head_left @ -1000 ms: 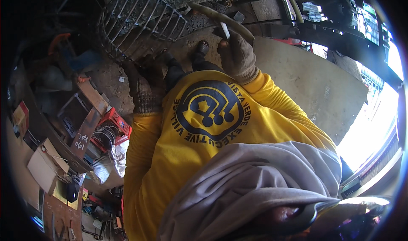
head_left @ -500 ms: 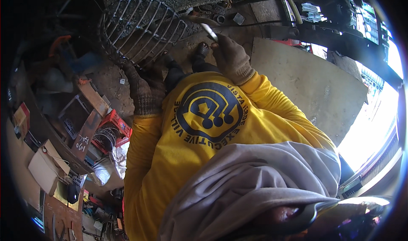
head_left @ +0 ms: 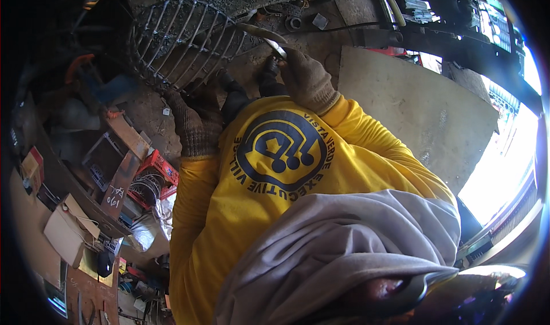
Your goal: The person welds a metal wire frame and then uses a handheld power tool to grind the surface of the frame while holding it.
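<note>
A barred metal basket [head_left: 186,38] looms in the frame's upper left. At its lower edge sits the gloved left hand [head_left: 193,116], its grip too shadowed to tell; upper centre, the gloved right hand [head_left: 308,77] clasps a curved tool [head_left: 262,33] by its pale end.

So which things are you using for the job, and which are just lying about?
Seems in use:
- metal-bar frame, beside the left hand
- slim tool, held in the right hand

Seems just lying about:
- red crate with coiled wire
- cardboard box
- big flat sheet on the right
</note>
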